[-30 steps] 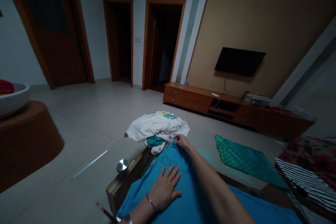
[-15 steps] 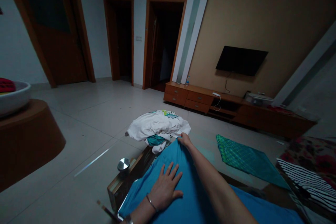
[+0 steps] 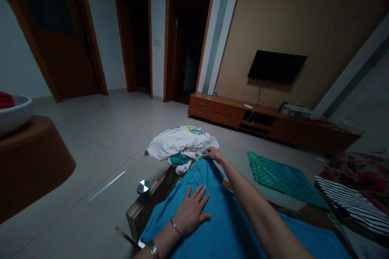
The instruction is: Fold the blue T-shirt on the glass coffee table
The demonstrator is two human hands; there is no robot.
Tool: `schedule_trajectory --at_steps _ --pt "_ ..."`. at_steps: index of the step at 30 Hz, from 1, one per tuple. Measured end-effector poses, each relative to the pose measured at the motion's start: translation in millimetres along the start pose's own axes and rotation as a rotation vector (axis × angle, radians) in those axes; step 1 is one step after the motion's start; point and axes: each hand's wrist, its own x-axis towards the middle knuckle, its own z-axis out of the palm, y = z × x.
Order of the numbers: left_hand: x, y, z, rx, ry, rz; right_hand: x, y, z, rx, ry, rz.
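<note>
Blue cloth point(image 3: 225, 218) lies spread over the near end of the low table point(image 3: 142, 210), running from the person's body out toward the far edge. The left hand point(image 3: 191, 210) rests flat on it, fingers spread and holding nothing, pinning the near part down. The right hand point(image 3: 213, 154) is stretched out ahead of the left, its fingers closed on the far end of the cloth where the fabric narrows and rises in a slight ridge.

Judging by how it lies, the cloth is laid out and mostly flat under the left palm, but the stretch between the two hands is not yet smooth, and no fold shows in it.

Just beyond the right hand sits a heap of white clothes point(image 3: 182, 143) with a bit of teal among them, unsorted. To the right of the right arm, well apart, a green patterned cloth point(image 3: 279, 178) lies flat, and farther right a striped cloth point(image 3: 355, 206). Left of the left hand, a small metal lid point(image 3: 143, 187) stands near the table corner.
</note>
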Motion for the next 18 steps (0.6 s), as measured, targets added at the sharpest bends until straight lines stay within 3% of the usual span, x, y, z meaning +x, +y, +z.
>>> schedule_trajectory --at_steps 5,9,12,15,18 --pt "-1.1 2.4 -0.4 0.035 -0.006 0.020 -32.3 -34.4 -29.4 0.007 0.012 -0.166" --pt "-1.6 7.2 0.0 0.084 0.010 0.018 -88.0 -60.7 -39.4 0.005 0.026 -0.285" --pt "-2.4 10.7 -0.5 0.082 0.025 0.005 -148.8 -66.0 -32.3 -0.029 -0.012 -0.401" --pt "-2.8 12.2 -1.9 -0.006 0.029 0.053 -217.6 -53.4 -11.7 -0.188 -0.071 -0.533" --pt "-2.5 12.1 -3.9 -0.079 -0.005 0.084 -281.2 -32.5 13.7 -0.332 -0.174 -0.513"
